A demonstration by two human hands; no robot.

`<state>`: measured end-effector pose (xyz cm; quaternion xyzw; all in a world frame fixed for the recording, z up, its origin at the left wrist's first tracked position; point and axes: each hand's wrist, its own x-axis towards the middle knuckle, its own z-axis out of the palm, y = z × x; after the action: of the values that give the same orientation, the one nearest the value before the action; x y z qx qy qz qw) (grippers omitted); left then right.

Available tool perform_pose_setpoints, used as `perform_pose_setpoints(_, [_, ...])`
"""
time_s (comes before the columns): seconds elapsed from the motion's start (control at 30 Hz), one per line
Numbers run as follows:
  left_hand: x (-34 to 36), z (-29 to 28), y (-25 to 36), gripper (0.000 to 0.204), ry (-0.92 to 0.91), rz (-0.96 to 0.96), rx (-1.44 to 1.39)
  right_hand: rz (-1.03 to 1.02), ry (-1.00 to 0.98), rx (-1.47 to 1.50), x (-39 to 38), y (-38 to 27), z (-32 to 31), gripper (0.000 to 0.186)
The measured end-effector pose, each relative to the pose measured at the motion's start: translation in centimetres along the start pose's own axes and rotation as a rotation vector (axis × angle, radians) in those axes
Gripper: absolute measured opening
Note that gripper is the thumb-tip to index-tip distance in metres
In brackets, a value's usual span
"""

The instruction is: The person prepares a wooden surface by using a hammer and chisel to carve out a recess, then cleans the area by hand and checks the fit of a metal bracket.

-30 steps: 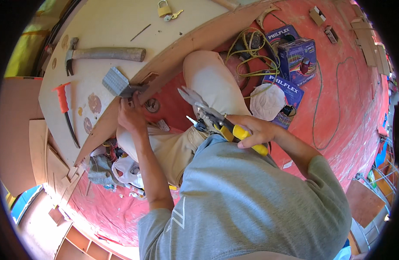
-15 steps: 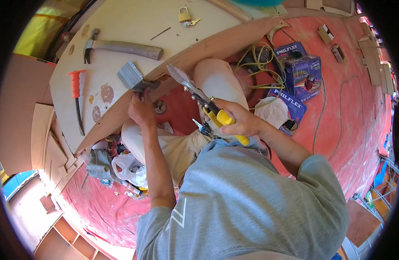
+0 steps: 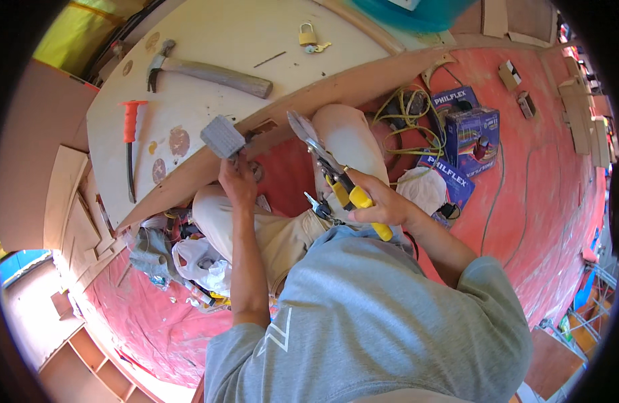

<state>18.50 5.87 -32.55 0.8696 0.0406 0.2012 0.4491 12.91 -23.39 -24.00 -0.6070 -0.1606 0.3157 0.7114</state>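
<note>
A bent piece of grey sheet metal (image 3: pixel 222 136) is pinched by my left hand (image 3: pixel 239 183) at its lower right corner, over the table's near edge. Tin snips (image 3: pixel 360 197) with yellow grips are in my right hand (image 3: pixel 388 203); their blades point up and left, apart from the metal. Close to the metal, a cut-out notch (image 3: pixel 261 129) shows in the table's wooden edge. Beyond it lies a claw hammer (image 3: pixel 215 76) with a worn wooden handle. Left of the metal is a black-shafted chisel (image 3: pixel 129 127) with an orange grip.
A brass padlock (image 3: pixel 308 35) with keys and a thin dark rod (image 3: pixel 270 59) lie on the pale tabletop (image 3: pixel 188 40). Blue boxes (image 3: pixel 472 138) and a yellow cord (image 3: pixel 396 114) are on the red floor to the right. Plastic bags (image 3: pixel 200 263) sit at lower left.
The sheet metal has tilted so its broad face now shows toward me. The view has shifted slightly, so the table and tools appear lower and farther right. The snips stay in my right hand.
</note>
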Motion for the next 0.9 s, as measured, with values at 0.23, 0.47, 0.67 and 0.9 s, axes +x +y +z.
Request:
perform_pose_setpoints(0.23, [0.3, -0.7, 0.6, 0.015, -0.077, -0.051, -0.013, 0.001, 0.026, -0.167, -0.2, -1.5, 0.0, 0.073])
perform_pose_setpoints(0.47, [1.5, -3.6, 6.0, 0.012, -0.038, -0.094, -0.204, 0.078, 0.042, -0.16, -0.2, -2.8, 0.3, 0.07])
perform_pose_setpoints(0.67, [5.3, -5.7, 10.8, 0.014, 0.18, -0.121, -0.469, -0.034, 0.051, -0.525, -0.2, -1.3, 0.6, 0.063])
perform_pose_setpoints(0.9, [6.3, -5.4, 12.3, 0.017, 0.108, -0.242, -0.682, 0.05, 0.006, -0.396, -0.6, -1.5, 0.8, 0.061])
